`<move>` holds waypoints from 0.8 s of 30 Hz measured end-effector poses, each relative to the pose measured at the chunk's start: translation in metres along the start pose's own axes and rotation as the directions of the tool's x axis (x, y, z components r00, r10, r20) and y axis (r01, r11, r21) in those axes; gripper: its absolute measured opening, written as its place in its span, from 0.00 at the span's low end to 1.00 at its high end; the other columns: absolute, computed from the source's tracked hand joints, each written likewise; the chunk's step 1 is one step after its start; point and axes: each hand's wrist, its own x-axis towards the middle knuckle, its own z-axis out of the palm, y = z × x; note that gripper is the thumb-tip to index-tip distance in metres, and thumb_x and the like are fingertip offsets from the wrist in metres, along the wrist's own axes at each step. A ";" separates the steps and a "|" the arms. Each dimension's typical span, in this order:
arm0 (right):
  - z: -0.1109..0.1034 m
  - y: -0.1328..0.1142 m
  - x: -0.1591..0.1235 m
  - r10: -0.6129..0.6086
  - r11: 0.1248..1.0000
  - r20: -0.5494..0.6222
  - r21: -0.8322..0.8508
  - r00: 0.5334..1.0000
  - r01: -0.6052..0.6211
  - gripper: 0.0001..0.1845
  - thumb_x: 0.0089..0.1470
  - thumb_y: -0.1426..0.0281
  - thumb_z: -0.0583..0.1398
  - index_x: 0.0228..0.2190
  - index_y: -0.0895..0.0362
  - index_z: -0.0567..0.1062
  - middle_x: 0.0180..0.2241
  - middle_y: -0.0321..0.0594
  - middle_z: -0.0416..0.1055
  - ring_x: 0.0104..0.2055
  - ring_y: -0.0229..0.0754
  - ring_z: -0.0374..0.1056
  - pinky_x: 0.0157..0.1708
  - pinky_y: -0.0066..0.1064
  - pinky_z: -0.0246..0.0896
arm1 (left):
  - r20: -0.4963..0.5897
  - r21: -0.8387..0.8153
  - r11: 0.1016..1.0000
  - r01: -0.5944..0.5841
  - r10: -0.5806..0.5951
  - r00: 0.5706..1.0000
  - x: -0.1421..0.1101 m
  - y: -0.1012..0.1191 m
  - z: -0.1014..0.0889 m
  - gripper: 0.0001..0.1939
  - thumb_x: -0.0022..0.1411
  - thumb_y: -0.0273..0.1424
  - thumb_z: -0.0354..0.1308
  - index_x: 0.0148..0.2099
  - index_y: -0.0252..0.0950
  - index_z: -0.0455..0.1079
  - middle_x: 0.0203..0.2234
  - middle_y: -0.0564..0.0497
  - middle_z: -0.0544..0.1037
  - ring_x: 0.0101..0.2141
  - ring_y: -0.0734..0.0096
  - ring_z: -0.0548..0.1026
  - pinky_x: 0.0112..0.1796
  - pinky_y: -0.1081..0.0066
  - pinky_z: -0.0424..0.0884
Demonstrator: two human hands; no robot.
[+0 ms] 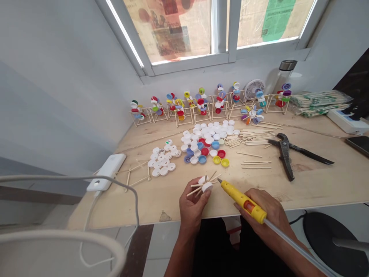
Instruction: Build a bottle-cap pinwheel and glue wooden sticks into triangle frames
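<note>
Near the table's front edge, my left hand (193,204) is closed around a hub of white bottle caps (206,187) with several short wooden sticks radiating out of it. My right hand (263,207) grips a yellow hot glue gun (236,194), and a long clear glue stick (288,240) runs out of its rear. The gun's dark nozzle points at the hub's sticks, just to their right; whether it touches one I cannot tell. Just beyond my hands lie loose caps in white, blue, red and yellow (221,154).
Small stick-frame wheels with coloured caps (180,113) line the back. Loose sticks (256,136), black pliers (285,154) and a phone (359,145) lie right. White caps with holes (164,161) and a white power strip (106,173) with a cable are left. A fan (254,90) stands behind.
</note>
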 end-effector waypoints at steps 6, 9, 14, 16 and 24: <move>-0.006 -0.003 0.000 -0.042 0.997 0.028 0.060 0.999 0.040 0.11 0.57 0.63 0.56 0.26 0.55 0.67 0.23 0.34 0.66 0.25 0.36 0.62 0.25 0.28 0.54 | -0.010 -0.018 1.000 0.021 -0.021 1.000 0.000 -0.001 0.000 0.21 0.42 0.34 0.71 0.41 0.36 0.73 0.34 0.51 0.79 0.36 0.70 0.76 0.41 0.73 0.71; -0.022 0.007 0.004 -0.126 0.991 -0.055 0.041 0.991 0.128 0.07 0.57 0.66 0.56 0.29 0.54 0.67 0.24 0.35 0.66 0.26 0.37 0.62 0.26 0.30 0.55 | -0.012 -0.019 0.999 0.030 -0.031 0.999 0.001 -0.001 -0.001 0.22 0.42 0.34 0.71 0.41 0.36 0.73 0.34 0.51 0.79 0.36 0.71 0.76 0.41 0.74 0.71; -0.063 0.045 0.014 -0.297 0.947 -0.119 -0.163 0.947 0.277 0.09 0.57 0.68 0.56 0.40 0.56 0.67 0.35 0.45 0.71 0.37 0.45 0.67 0.35 0.35 0.60 | -0.010 -0.026 0.999 0.038 -0.038 0.999 0.002 -0.001 -0.002 0.22 0.42 0.34 0.71 0.41 0.36 0.73 0.33 0.51 0.79 0.36 0.70 0.76 0.40 0.74 0.71; -0.079 0.066 0.018 -0.369 0.902 -0.133 -0.290 0.920 0.320 0.10 0.57 0.71 0.55 0.42 0.57 0.67 0.37 0.48 0.71 0.40 0.48 0.67 0.38 0.38 0.60 | -0.003 -0.024 0.999 0.042 -0.042 0.999 0.002 -0.001 -0.002 0.21 0.42 0.33 0.71 0.41 0.36 0.73 0.34 0.51 0.79 0.37 0.70 0.76 0.41 0.73 0.71; -0.106 0.159 0.027 -0.409 0.707 -0.022 -0.640 0.912 0.302 0.11 0.61 0.69 0.49 0.40 0.60 0.68 0.39 0.50 0.71 0.40 0.49 0.66 0.40 0.39 0.59 | 0.026 -0.018 0.999 0.050 -0.049 0.998 0.004 -0.007 -0.007 0.22 0.44 0.33 0.70 0.43 0.38 0.72 0.36 0.51 0.79 0.38 0.71 0.75 0.41 0.75 0.70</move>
